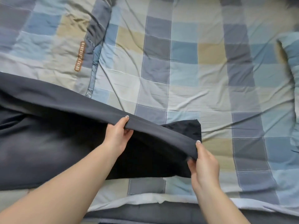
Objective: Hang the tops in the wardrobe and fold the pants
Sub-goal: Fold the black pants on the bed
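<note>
Checked bed sheet (186, 70), dark pants (48, 143) across its near left, folded quilt (48, 38) beyond.

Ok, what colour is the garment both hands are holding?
Dark charcoal grey, plain, no pattern; the garment shows best in the head view.

Rumpled checked quilt (186, 70) with an orange label (80, 56); matching pillow (291, 75) at right.

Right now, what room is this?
Probably a bedroom: a checked quilt covers a bed, a pillow lies at the right, and both hands hold dark pants over it.
</note>
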Demonstrator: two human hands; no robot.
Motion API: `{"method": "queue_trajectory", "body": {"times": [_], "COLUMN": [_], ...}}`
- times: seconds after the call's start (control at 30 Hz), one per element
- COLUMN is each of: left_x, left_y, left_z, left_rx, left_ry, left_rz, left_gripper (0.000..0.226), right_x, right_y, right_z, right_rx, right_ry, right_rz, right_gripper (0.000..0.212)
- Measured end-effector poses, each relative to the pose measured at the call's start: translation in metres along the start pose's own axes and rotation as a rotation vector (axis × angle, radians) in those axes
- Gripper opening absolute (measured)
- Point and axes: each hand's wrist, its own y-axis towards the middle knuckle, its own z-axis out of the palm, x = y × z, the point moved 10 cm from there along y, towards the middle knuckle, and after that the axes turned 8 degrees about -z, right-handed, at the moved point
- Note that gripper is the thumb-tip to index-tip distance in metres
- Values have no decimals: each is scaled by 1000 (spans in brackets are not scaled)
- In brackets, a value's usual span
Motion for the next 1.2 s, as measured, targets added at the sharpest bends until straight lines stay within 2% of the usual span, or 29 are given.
{"method": "queue_trajectory", "body": {"times": [0.1,0.17,0.23,0.33,0.4,0.47,0.57,0.63,0.73,0.83,0.9,1.03,1.13,1.2], "left_x": [-33,-51,-63,-65,-53,-26,26,56,113,168,184,176,176,178], "left_y": [22,37,53,76,85,93,93,78,46,30,20,10,8,7], "left_z": [63,105,144,182,180,156,90,49,12,-18,-23,0,7,4], "left_rx": [36,55,110,199,194,130,-59,-140,-33,137,180,53,48,65], "left_ry": [83,68,53,127,216,337,690,1012,1566,2033,2193,2200,2123,2032], "left_rz": [102,135,145,144,143,126,160,261,418,508,550,779,803,760], "left_gripper": [31,24,41,72,78,73,54,38,32,53,62,44,31,24], "right_x": [41,68,95,120,123,107,54,9,-49,-85,-97,-97,-91,-93], "right_y": [49,86,119,166,190,205,213,209,196,180,170,158,153,154], "right_z": [29,54,86,121,125,112,68,29,-30,-65,-73,-57,-49,-52], "right_rx": [-47,-14,76,157,144,118,108,138,202,235,288,473,549,546], "right_ry": [212,287,317,286,220,107,-232,-479,-755,-818,-879,-971,-899,-811], "right_rz": [46,75,58,-21,-62,-67,-44,-20,-8,-3,-49,-161,-202,-134], "right_gripper": [12,10,10,21,25,21,17,30,40,41,45,21,20,18]}}
